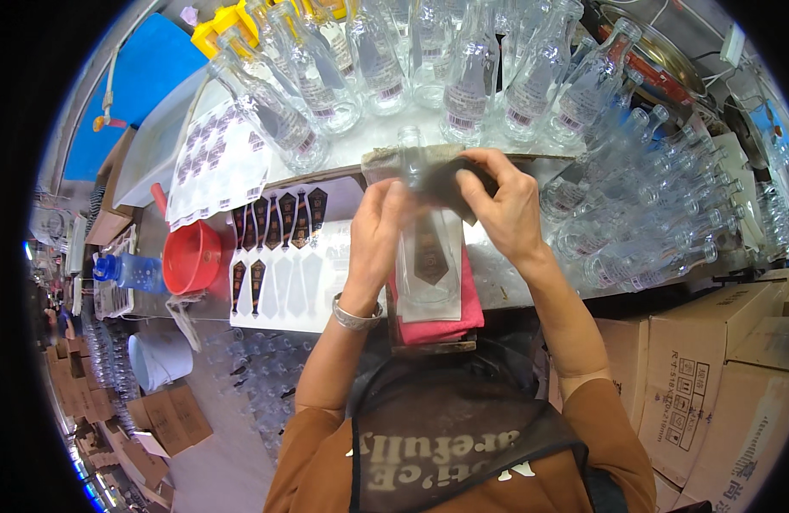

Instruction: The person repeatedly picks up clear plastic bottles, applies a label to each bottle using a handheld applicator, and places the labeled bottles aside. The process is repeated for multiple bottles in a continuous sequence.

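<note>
A clear glass bottle [433, 292] lies in front of me with its neck pointing away, on a stand padded with pink cloth [446, 330]. A dark tie-shaped label [428, 256] is on its upper side. My left hand [375, 227], wearing a bracelet, has its fingers closed against the bottle's left side near the shoulder. My right hand [504, 205] pinches a dark flat piece [452, 190] over the bottle's shoulder; motion blurs it, so its kind is unclear. Left of the bottle lies a white label sheet [334, 267] with several dark tie-shaped labels.
Upright glass bottles [377, 73] crowd the far side, and more bottles [647, 214] lie at the right. A sheet of printed stickers [219, 162], a red cup [192, 256] and a blue plastic bottle [138, 274] are at the left. Cardboard boxes [689, 385] stand at lower right.
</note>
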`<state>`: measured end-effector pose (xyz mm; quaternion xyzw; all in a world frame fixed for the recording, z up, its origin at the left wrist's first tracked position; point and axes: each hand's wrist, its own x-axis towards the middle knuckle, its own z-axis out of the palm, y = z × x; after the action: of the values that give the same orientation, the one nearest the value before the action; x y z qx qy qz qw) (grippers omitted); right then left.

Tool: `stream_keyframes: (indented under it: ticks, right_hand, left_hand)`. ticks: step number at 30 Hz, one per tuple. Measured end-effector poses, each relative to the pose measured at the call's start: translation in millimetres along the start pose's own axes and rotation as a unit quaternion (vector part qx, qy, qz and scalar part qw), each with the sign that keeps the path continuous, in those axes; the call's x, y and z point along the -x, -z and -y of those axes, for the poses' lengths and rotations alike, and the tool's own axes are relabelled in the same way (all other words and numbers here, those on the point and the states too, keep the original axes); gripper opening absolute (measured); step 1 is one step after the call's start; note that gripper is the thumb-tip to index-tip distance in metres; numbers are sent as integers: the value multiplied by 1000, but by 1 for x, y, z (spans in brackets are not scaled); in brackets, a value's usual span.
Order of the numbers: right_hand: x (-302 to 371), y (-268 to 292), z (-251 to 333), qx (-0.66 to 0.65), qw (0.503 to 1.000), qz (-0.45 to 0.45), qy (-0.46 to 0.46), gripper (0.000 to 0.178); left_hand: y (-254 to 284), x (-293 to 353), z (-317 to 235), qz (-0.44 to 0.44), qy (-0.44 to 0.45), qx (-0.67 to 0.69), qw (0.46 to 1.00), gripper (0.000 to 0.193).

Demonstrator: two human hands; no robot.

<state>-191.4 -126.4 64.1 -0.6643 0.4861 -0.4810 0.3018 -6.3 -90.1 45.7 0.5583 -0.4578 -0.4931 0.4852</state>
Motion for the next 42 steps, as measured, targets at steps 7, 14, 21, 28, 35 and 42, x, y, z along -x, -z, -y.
stream_keyframes:
  ticks: [7, 14, 21, 28, 35, 42]
  right_hand:
    - [12, 0, -19, -141, 988, -43, -51, 28]
    - [17, 8, -16, -249, 962, -16, -107, 32]
    - [-21, 3, 20, 46, 984, 88, 146, 28]
    - [-43, -11, 31, 157, 942, 135, 265, 18]
    - [41, 3, 38, 119, 894, 265, 341, 35]
    - [-21, -1, 17, 123, 948, 72, 285, 25]
  left_hand:
    - [-8, -2, 13, -15, -21, 13, 1000, 43]
    - [-11, -1, 14, -9, 0, 78, 997, 44]
    - [5, 14, 11, 5, 61, 180, 982, 61]
    - [24, 36, 19, 1, 35, 118, 992, 62]
    - [46, 68, 22, 35, -27, 48, 998, 73]
    - [29, 99, 27, 117, -174, -291, 933, 118]
